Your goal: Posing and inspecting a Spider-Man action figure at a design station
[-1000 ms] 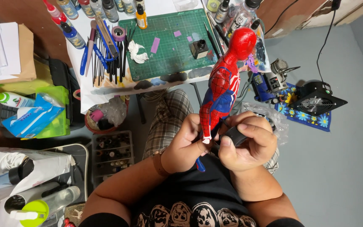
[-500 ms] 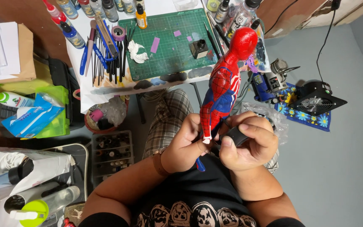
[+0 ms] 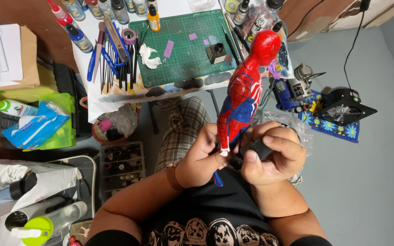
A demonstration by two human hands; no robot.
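Clamped around the legs, the left hand [image 3: 201, 159] holds the red-and-blue figure [image 3: 245, 91] upright, head toward 12 o'clock over the lap; the right hand [image 3: 270, 155] pinches a small black part [image 3: 260, 148] at its feet. It looks light, rigid, with fragile painted limbs, so grip low. Nothing has shifted since earlier.

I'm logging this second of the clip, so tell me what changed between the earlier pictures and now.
Nothing visibly changed. The left hand grips the red and blue figure by its legs as before, and the right hand is closed on the same small black object beside them. The figure stands at the same tilt, head towards the green cutting mat.
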